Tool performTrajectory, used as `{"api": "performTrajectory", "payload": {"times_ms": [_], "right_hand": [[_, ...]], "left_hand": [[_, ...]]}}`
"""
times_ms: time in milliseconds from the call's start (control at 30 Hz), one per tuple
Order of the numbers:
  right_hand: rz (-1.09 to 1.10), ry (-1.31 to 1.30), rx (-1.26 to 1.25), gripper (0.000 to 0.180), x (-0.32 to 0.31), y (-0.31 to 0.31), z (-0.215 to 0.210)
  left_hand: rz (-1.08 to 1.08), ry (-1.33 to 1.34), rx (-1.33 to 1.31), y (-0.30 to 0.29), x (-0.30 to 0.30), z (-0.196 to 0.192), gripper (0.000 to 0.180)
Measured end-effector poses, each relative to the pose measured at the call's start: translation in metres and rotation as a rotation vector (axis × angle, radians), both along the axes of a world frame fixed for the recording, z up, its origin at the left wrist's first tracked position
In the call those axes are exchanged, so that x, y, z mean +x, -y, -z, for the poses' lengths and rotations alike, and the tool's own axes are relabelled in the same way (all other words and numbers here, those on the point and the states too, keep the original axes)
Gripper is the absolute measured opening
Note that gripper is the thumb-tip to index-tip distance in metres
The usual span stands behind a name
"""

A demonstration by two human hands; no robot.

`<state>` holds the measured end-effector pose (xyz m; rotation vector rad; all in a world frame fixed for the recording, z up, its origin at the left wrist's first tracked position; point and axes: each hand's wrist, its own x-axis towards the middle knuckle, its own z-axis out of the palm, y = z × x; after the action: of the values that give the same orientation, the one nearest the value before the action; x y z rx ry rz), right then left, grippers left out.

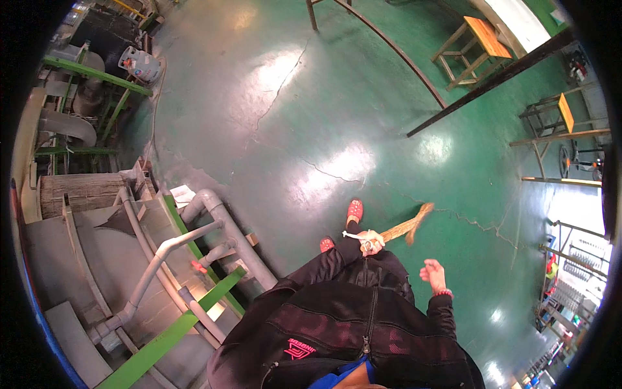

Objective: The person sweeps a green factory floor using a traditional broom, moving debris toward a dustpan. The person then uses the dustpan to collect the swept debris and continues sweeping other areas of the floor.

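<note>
My left hand (371, 244) is closed around one end of a tan fibre bundle (400, 230) in front of my body. From that grip the bundle runs out to the right and flares at its loose, frayed end. A thin white piece sticks out on the left side of the fist; what it is I cannot make out. Off to the right, my right hand (434, 275) hangs over the floor with nothing in it. Its fingers are loosely bent and apart, and a red bracelet circles the wrist.
Close on my left stands a machine with grey pipes (227, 233) and a green frame bar (172, 330). A gas cylinder (140, 65) is at the far left. Wooden stools (487, 37) and a dark metal bar (492, 81) lie at far right. The green floor (259, 162) has cracks.
</note>
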<state>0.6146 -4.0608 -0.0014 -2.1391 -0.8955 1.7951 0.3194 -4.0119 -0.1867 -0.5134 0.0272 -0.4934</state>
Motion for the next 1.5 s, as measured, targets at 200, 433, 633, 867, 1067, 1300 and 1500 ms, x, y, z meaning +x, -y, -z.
{"api": "performTrajectory", "payload": {"times_ms": [200,433,633,867,1067,1300,1500], "right_hand": [[0.287,0.186,-0.246,0.016,0.062,0.049,0.032],[0.408,0.082,-0.262,0.016,0.032,0.044,0.055],[0.437,-0.010,-0.196,0.014,-0.060,-0.025,0.058],[0.173,-0.005,-0.123,0.019,-0.168,-0.127,0.019],[0.217,0.015,-0.021,0.020,-0.210,-0.182,-0.042],[0.144,0.227,-0.024,0.023,-0.225,-0.197,-0.048],[0.159,0.000,0.283,0.025,-0.292,-0.278,-0.041]], "left_hand": [[-0.590,-0.311,0.034,-0.021,-0.161,-0.038,0.019],[-0.853,-1.521,0.939,-0.119,-0.203,-0.146,0.023],[-0.780,-1.570,1.158,-0.190,-0.198,-0.192,0.036],[-0.889,-0.815,0.562,-0.288,-0.213,-0.142,0.031],[-0.632,-0.973,0.800,-0.392,-0.168,-0.058,0.027],[-1.236,-0.654,0.571,-0.359,-0.369,-0.003,0.013],[-1.033,-1.577,0.618,-0.320,-0.460,-0.094,0.015]]}}
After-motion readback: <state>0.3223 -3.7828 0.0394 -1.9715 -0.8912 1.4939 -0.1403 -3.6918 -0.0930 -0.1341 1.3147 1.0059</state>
